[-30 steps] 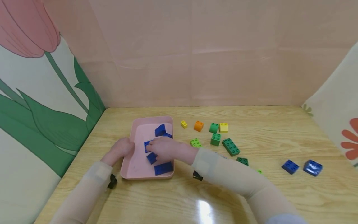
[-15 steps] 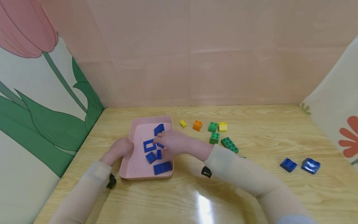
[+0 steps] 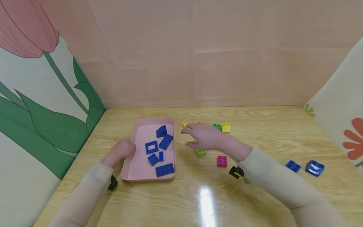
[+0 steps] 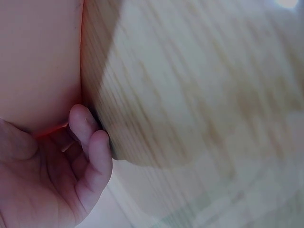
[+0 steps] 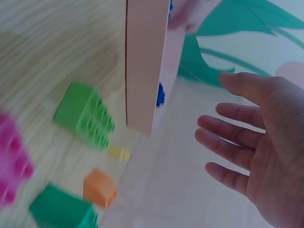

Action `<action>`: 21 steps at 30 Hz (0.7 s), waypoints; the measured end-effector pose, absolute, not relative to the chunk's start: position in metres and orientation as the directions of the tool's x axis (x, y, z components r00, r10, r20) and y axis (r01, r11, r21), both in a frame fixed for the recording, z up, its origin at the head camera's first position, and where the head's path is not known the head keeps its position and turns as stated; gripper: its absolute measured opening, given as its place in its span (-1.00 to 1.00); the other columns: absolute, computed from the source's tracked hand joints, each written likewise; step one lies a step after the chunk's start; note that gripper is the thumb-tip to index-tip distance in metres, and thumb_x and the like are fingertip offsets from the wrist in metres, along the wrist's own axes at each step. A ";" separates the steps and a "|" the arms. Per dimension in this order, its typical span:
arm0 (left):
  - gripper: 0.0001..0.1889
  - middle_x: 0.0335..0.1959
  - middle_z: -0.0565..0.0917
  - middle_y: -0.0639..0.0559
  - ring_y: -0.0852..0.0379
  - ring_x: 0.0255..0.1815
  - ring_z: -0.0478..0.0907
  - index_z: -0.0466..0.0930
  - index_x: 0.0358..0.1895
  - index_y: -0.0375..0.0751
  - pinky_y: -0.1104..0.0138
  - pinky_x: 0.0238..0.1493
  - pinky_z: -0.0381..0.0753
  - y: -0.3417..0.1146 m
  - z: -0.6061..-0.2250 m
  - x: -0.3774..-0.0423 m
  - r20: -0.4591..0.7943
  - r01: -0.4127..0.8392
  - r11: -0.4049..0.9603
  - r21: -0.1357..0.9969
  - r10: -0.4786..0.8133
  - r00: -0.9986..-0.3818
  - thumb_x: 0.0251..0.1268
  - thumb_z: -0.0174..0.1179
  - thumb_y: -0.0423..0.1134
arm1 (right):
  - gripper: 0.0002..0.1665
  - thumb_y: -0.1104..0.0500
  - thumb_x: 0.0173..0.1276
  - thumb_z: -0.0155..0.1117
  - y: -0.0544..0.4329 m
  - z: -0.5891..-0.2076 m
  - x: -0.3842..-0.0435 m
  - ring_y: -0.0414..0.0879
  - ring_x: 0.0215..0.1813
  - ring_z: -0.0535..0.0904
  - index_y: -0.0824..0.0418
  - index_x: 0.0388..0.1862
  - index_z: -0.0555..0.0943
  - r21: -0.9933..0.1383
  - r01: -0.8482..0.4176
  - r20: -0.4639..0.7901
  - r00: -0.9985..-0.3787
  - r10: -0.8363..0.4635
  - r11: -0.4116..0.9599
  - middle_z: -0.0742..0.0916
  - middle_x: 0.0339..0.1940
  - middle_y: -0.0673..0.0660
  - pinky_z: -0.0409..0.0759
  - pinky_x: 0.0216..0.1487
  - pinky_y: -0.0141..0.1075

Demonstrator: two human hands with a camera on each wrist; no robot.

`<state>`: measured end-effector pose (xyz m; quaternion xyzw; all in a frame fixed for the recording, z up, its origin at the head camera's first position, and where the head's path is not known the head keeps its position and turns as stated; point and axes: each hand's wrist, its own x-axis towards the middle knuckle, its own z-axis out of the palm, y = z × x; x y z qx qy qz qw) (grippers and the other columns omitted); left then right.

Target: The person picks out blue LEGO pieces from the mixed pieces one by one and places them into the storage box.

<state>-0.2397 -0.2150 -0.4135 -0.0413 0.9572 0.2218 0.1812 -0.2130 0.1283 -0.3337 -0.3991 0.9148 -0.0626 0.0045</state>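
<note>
A pink tray [image 3: 139,170] holds several blue building blocks, among them a frame-shaped block [image 3: 151,147], a long block [image 3: 164,170] and a brick [image 3: 166,142] by the right wall. My left hand [image 3: 122,150] grips the tray's left rim; in the left wrist view its fingers [image 4: 97,164] curl at the tray's edge. Right of the tray, my right hand [image 3: 205,137] hovers over the table with fingers apart. Nothing is in it, as the right wrist view shows its bare palm [image 5: 280,166]. Below it lies a light green block [image 3: 201,153], partly covered.
A magenta block [image 3: 222,161], a yellow block [image 3: 226,128] and a green block [image 3: 216,126] lie right of the tray. Farther right are two blue blocks, a flat one [image 3: 293,166] and a taller one [image 3: 314,168]. My right forearm covers part of the table.
My right hand has left the blue blocks inside the tray and moved right, out over the table, its fingers spreading. The left hand and the tray stay in place.
</note>
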 end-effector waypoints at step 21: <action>-0.71 -0.52 0.49 -0.11 0.03 -0.54 0.47 0.47 -0.42 -0.28 0.29 -0.56 0.39 -0.216 -0.416 -0.239 -0.316 -0.112 0.911 0.396 0.021 -0.949 0.36 -0.18 -0.22 | -0.43 0.00 0.31 0.34 0.281 -0.339 -0.187 0.13 -0.07 0.62 0.30 0.18 0.49 -0.150 -0.529 0.160 -0.847 -0.508 0.835 0.62 0.07 0.28 0.58 -0.13 0.05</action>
